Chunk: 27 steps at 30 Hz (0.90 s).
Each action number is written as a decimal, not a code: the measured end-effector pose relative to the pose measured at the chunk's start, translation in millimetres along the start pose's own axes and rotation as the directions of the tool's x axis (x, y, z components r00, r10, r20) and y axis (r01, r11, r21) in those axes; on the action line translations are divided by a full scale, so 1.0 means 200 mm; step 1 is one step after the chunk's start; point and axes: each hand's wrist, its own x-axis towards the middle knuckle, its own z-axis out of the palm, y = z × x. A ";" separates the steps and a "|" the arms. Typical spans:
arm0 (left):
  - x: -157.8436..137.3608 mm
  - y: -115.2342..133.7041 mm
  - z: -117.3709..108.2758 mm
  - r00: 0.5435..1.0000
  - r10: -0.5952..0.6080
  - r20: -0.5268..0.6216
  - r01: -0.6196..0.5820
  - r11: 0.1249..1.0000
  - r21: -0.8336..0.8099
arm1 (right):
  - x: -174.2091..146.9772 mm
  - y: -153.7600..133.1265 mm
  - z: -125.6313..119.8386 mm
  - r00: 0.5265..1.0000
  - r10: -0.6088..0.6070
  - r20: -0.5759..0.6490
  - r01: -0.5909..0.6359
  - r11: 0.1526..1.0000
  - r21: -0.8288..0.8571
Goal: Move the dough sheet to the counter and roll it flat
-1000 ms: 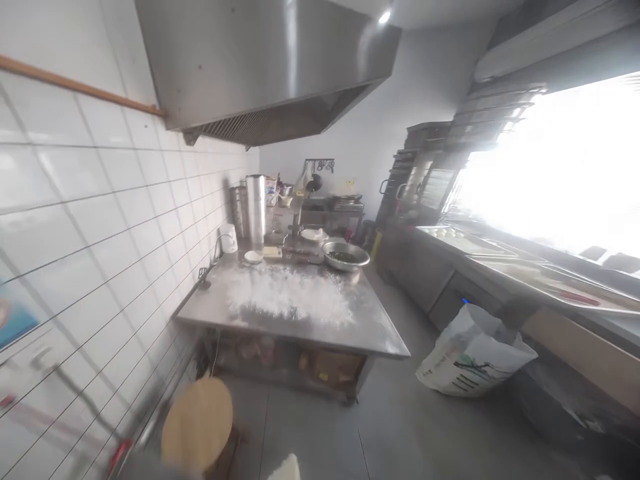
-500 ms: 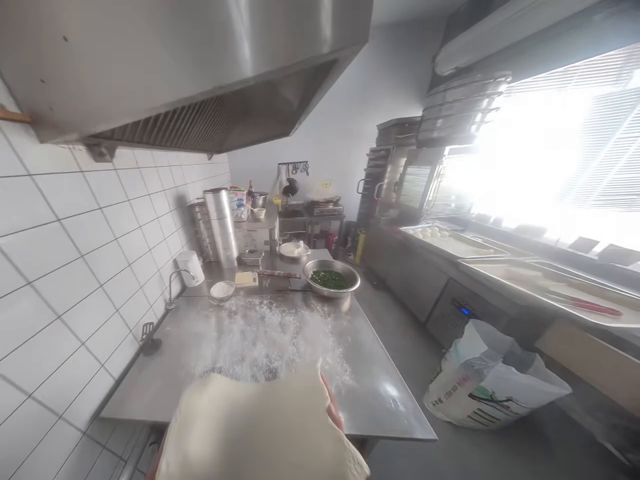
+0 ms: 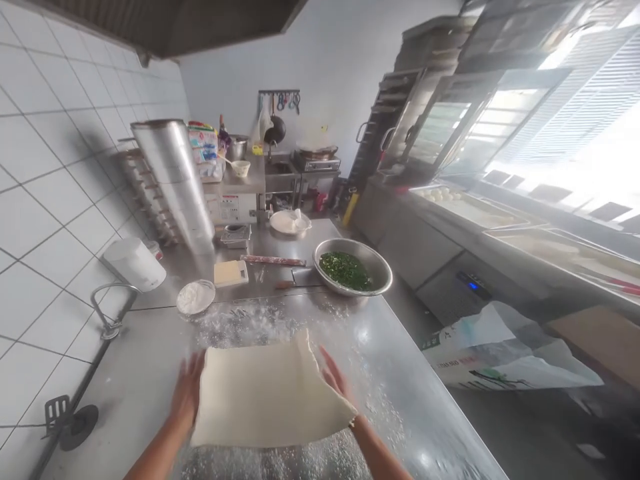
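Note:
A large pale slab of dough [image 3: 267, 397] is held flat just above the floured steel table [image 3: 150, 360]. My left hand [image 3: 187, 393] supports its left edge with fingers spread against it. My right hand [image 3: 336, 379] is under its right edge, partly hidden by the dough. Loose flour [image 3: 250, 323] covers the tabletop beyond the slab.
Behind the flour stand a small bowl of flour [image 3: 195, 297], a yellow scale [image 3: 231, 273], a rolling pin [image 3: 273, 260] and a steel bowl of chopped greens [image 3: 351, 269]. A tall steel cylinder [image 3: 173, 180] is at the back left. An open sack [image 3: 500, 353] lies on the floor to the right.
I have come up to the table and the view has tilted down. The dough has dropped from close in front of the camera to just over the floured surface, and both hands now show.

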 end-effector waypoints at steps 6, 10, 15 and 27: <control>-0.06 -0.61 -0.07 0.995 0.033 -0.096 0.034 0.786 0.618 | -0.18 0.43 -0.40 0.977 -0.086 -0.194 -0.055 0.779 -0.624; -0.06 -0.31 0.18 0.956 0.286 0.063 -0.281 0.834 0.474 | -0.09 0.30 -0.12 0.964 -0.250 -0.094 0.102 0.667 -0.738; 0.13 0.03 0.44 0.969 0.246 -0.001 -0.220 0.868 0.446 | 0.29 0.17 0.22 0.959 -0.203 0.197 0.279 0.565 -0.776; 0.00 -0.02 0.34 0.972 0.227 -0.058 -0.183 0.890 0.418 | 0.24 0.24 0.06 0.929 -0.288 0.231 0.363 0.606 -0.708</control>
